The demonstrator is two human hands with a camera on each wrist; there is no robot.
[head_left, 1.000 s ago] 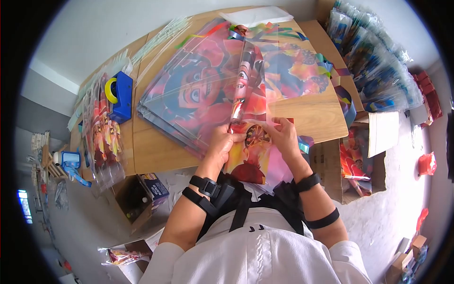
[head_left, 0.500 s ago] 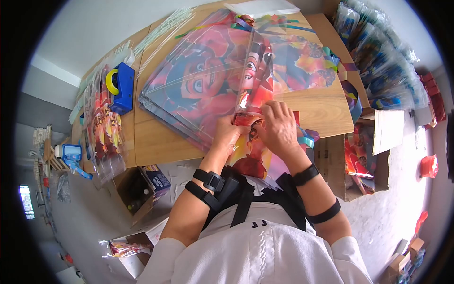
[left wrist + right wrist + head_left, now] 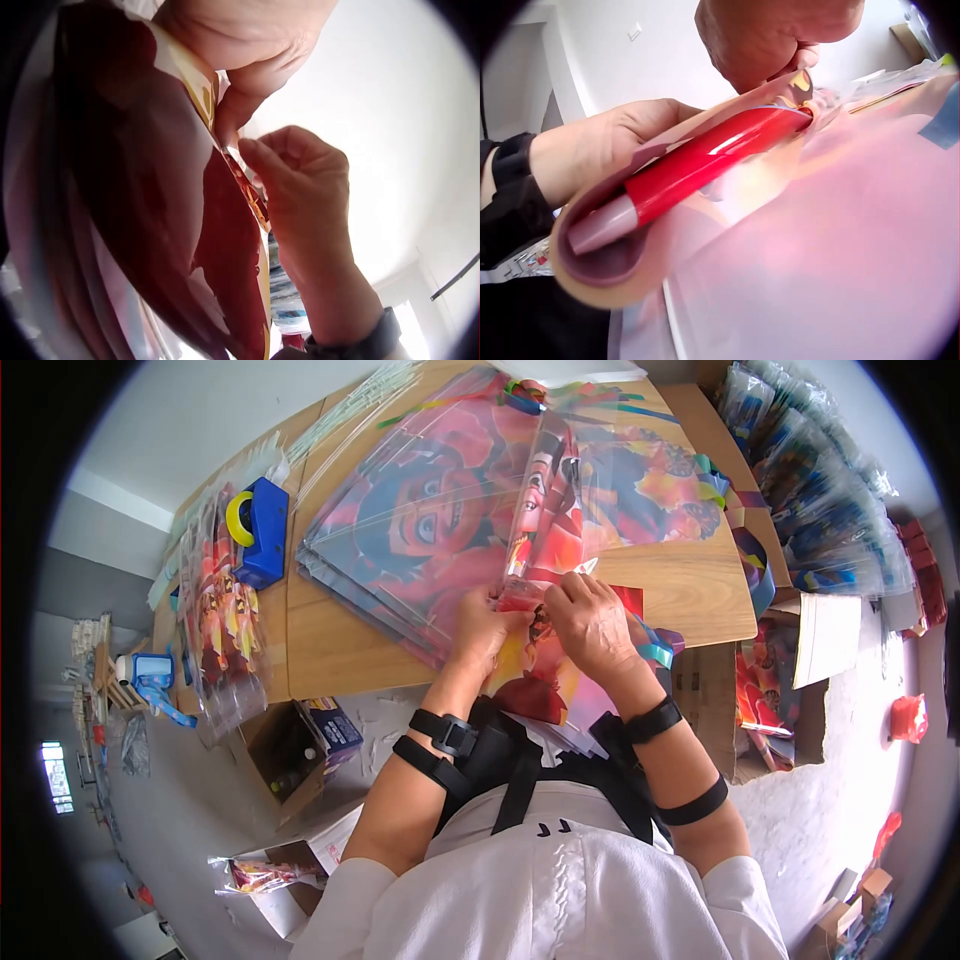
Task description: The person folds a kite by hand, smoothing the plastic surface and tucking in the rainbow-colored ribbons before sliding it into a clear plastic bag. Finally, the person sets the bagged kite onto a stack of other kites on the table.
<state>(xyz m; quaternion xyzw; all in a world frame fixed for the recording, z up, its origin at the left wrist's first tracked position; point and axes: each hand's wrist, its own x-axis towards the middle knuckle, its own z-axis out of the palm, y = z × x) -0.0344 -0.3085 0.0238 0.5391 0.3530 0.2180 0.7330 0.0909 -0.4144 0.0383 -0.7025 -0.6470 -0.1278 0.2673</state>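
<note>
A narrow clear sleeve with a folded cartoon-print kite lies lengthwise on the pile, its near end at both hands. My left hand grips that end from the left, thumb toward the middle. Close beside it, my right hand pinches the edge with bent fingers, knuckles up. In the left wrist view, the right hand's fingertips meet the left thumb at the print's edge. Beneath hang more printed sheets over the table edge. A glossy red roll sits inside a curled sheet in the right wrist view.
Flat diamond-shaped kites are stacked on the wooden table. To the left are a blue tape dispenser, bagged kites and thin white rods. Cardboard boxes stand below, and bagged goods are piled right.
My right hand has come inward and up over the sleeve's near end, its back now facing up. The left hand keeps its grip. The head view has shifted slightly.
</note>
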